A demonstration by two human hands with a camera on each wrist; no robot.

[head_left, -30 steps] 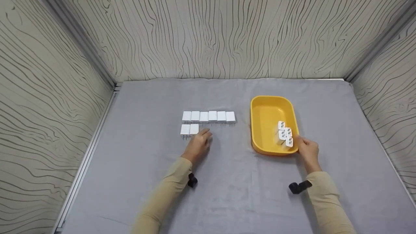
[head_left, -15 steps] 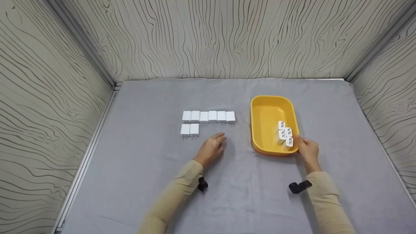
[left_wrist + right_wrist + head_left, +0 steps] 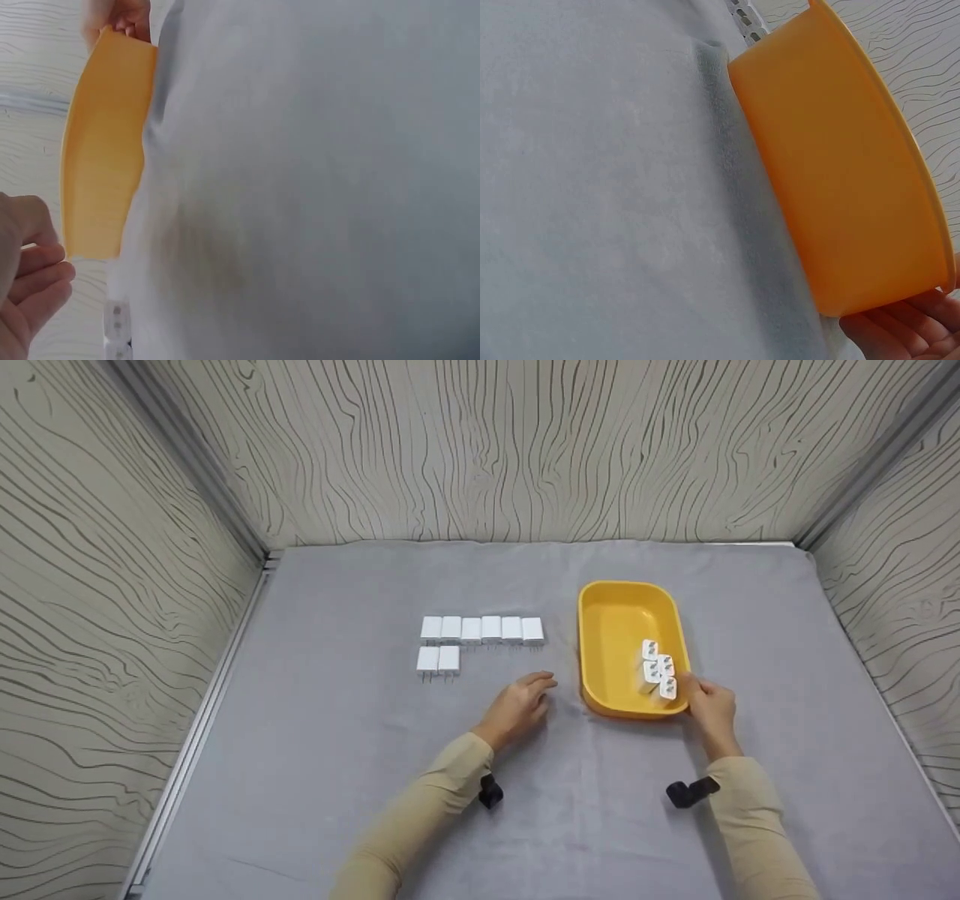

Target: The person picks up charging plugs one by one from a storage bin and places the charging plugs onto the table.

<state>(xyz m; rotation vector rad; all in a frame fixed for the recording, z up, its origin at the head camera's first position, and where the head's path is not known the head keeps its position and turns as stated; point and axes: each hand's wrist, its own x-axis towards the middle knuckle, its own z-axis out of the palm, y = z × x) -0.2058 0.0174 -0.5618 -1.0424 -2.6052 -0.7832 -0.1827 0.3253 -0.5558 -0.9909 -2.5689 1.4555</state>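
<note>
My left hand (image 3: 517, 706) hovers over the cloth between the charger rows and the yellow plastic tub (image 3: 586, 660), its fingers loosely bent and nothing in them. The left wrist view shows the same hand (image 3: 34, 281) beside the tub's near end. With my right hand (image 3: 712, 711) I grip the tub's right side near the front corner; in the right wrist view its fingers (image 3: 904, 330) lie against the outer wall. Several white USB wall chargers (image 3: 651, 675) stand in the tub, prongs up. Left of it, more chargers lie in a back row (image 3: 491, 628) and a front pair (image 3: 438, 659).
Grey cloth (image 3: 337, 780) covers the table. Wood-patterned panels (image 3: 480, 450) wall in the back and both sides, with metal rails (image 3: 202, 720) along the edges. A small black camera (image 3: 490, 793) is strapped at my left wrist, another (image 3: 681, 793) at my right.
My left hand has moved right, away from the front pair of chargers towards the tub. The right hand, the tub and the chargers look unmoved.
</note>
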